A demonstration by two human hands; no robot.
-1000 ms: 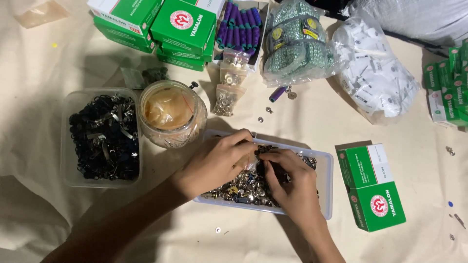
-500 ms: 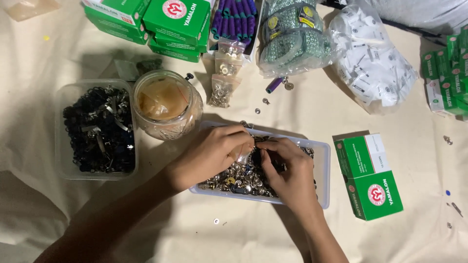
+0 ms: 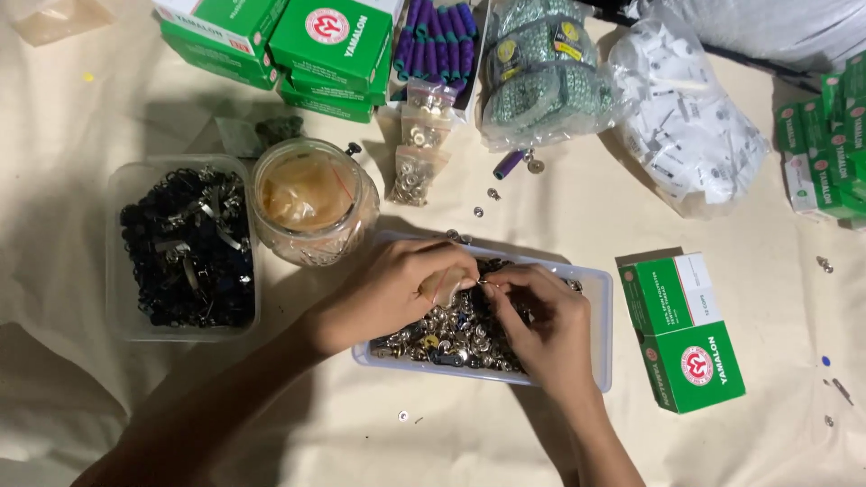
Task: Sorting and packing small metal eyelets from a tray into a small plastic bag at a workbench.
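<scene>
A shallow clear tray (image 3: 591, 311) lies on the cream cloth and holds several small silver metal fasteners (image 3: 451, 338). Both hands are over it. My left hand (image 3: 388, 293) rests on the tray's left half, fingers curled, pinching a small pale piece at its fingertips. My right hand (image 3: 541, 325) comes from below, its thumb and forefinger pinched on a tiny metal piece right against the left fingertips. The two hands meet near the tray's middle and hide much of its contents.
A clear tub of black clips (image 3: 185, 243) and a glass jar (image 3: 311, 198) stand at the left. Green boxes (image 3: 681, 329) lie to the right and at the top (image 3: 329, 45), beside purple spools (image 3: 437, 41), small bags of fasteners (image 3: 419, 149) and plastic bags (image 3: 681, 117).
Both hands have drawn closer together over the tray, fingertips now touching around a small piece. The camera view has shifted slightly.
</scene>
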